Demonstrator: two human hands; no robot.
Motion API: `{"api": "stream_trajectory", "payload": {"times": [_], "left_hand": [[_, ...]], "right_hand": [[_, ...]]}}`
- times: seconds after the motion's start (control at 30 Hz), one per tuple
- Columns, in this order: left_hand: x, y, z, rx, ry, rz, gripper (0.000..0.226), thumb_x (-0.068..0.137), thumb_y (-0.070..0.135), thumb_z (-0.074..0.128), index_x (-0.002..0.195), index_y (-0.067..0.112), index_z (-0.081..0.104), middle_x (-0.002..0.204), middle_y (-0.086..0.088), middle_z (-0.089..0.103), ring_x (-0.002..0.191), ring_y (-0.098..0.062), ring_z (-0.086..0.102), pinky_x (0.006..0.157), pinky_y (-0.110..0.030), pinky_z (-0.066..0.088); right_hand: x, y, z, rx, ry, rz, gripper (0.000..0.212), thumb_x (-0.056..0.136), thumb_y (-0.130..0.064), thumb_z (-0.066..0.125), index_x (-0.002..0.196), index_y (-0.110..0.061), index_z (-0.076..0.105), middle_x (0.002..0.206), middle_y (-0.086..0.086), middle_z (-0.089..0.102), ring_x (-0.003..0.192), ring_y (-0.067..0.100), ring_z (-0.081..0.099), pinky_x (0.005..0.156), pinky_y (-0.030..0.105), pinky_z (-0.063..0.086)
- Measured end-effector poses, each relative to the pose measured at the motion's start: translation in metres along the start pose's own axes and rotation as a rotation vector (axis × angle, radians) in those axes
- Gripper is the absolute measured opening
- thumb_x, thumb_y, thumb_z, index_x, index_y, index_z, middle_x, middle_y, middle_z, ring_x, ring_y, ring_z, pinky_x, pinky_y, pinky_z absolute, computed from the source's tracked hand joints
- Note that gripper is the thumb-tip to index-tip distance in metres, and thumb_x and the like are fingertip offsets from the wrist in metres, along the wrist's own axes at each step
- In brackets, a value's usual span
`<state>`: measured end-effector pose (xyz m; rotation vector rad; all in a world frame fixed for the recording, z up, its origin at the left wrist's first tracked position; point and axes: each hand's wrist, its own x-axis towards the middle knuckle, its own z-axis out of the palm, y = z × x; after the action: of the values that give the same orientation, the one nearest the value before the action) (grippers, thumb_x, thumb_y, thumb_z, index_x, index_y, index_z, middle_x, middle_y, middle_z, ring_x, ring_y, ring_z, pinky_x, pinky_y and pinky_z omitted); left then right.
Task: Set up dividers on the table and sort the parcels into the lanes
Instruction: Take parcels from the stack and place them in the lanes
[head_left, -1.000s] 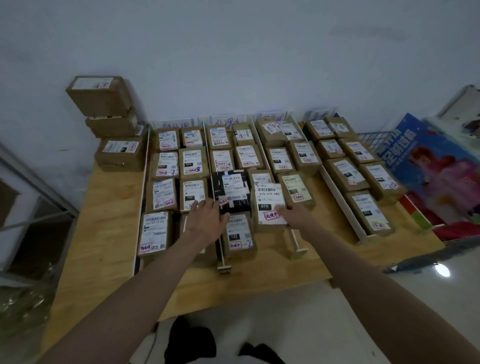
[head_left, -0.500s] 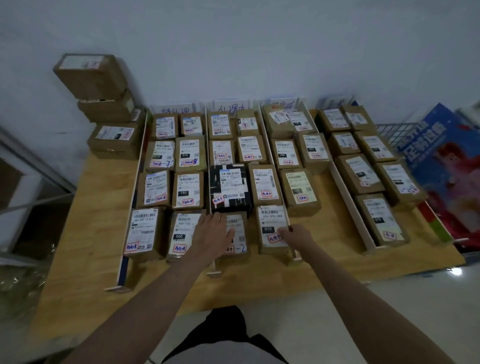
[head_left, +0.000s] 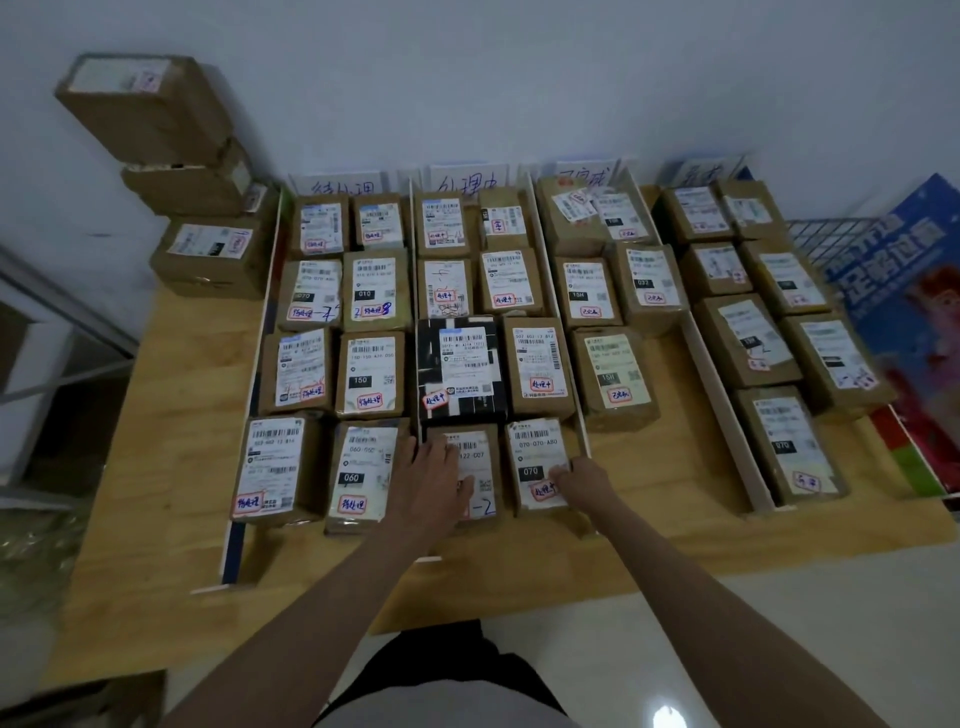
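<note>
From the head view, the left hand (head_left: 434, 480) lies flat with straight fingers on a brown cardboard parcel with a white "122" label (head_left: 475, 470). Just right of it, the right hand (head_left: 582, 480) curls its fingers round the near right edge of a brown cardboard parcel with a white "070" label (head_left: 535, 462). Both parcels sit in the same lane, between white strip dividers (head_left: 558, 312). Beyond the left hand's fingertips stands a black printed box (head_left: 460, 369). All rest on the light wooden table (head_left: 171, 415).

labelled brown parcels (head_left: 370, 373) in rows between white dividers (head_left: 556, 317)
</note>
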<state>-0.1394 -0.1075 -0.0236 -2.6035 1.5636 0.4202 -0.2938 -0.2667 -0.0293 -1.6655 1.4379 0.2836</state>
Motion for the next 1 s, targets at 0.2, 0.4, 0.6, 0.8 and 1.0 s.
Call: {"api": "stream_trajectory", "payload": {"times": [0.2, 0.4, 0.6, 0.8, 1.0], "left_hand": [[-0.003, -0.001, 0.000, 0.013, 0.009, 0.015, 0.049, 0.101, 0.047, 0.033, 0.138, 0.017, 0.044, 0.140, -0.004, 0.042, 0.129, -0.020, 0.043, 0.119, -0.043, 0.017], [0.003, -0.009, -0.011, -0.042, -0.009, 0.066, 0.042, 0.100, 0.045, 0.039, 0.130, 0.018, 0.052, 0.134, -0.001, 0.047, 0.125, -0.019, 0.047, 0.117, -0.042, 0.023], [0.016, -0.028, -0.051, 0.034, 0.045, 0.068, 0.042, 0.100, 0.046, 0.038, 0.124, 0.020, 0.058, 0.126, -0.001, 0.056, 0.118, -0.019, 0.054, 0.112, -0.040, 0.031], [0.014, -0.046, -0.109, 0.084, 0.116, 0.004, 0.049, 0.101, 0.049, 0.035, 0.134, 0.018, 0.051, 0.138, -0.004, 0.051, 0.130, -0.023, 0.047, 0.118, -0.044, 0.023], [-0.025, -0.065, -0.136, 0.049, 0.218, -0.099, 0.051, 0.102, 0.047, 0.035, 0.141, 0.018, 0.048, 0.146, -0.005, 0.046, 0.135, -0.026, 0.042, 0.118, -0.042, 0.025]], "right_hand": [[0.003, 0.000, 0.005, -0.047, -0.024, 0.005, 0.026, 0.098, -0.011, 0.050, 0.119, 0.003, 0.058, 0.116, 0.019, 0.067, 0.107, 0.031, 0.066, 0.093, 0.042, 0.055], [-0.008, -0.007, -0.007, -0.069, 0.014, -0.085, 0.017, 0.099, -0.015, 0.051, 0.109, -0.004, 0.059, 0.111, 0.014, 0.069, 0.101, 0.028, 0.069, 0.082, 0.035, 0.057], [-0.026, -0.037, -0.050, -0.157, 0.216, -0.302, 0.020, 0.097, -0.018, 0.052, 0.109, -0.006, 0.062, 0.106, 0.010, 0.066, 0.102, 0.027, 0.063, 0.088, 0.042, 0.054], [-0.065, -0.065, -0.077, -0.361, 0.486, -0.492, 0.037, 0.099, -0.022, 0.047, 0.134, -0.010, 0.049, 0.132, 0.012, 0.053, 0.125, 0.030, 0.046, 0.103, 0.043, 0.042], [-0.104, -0.081, -0.067, -0.398, 0.517, -0.606, 0.041, 0.101, -0.030, 0.043, 0.139, -0.015, 0.045, 0.141, 0.008, 0.048, 0.135, 0.028, 0.039, 0.111, 0.045, 0.037]]}}
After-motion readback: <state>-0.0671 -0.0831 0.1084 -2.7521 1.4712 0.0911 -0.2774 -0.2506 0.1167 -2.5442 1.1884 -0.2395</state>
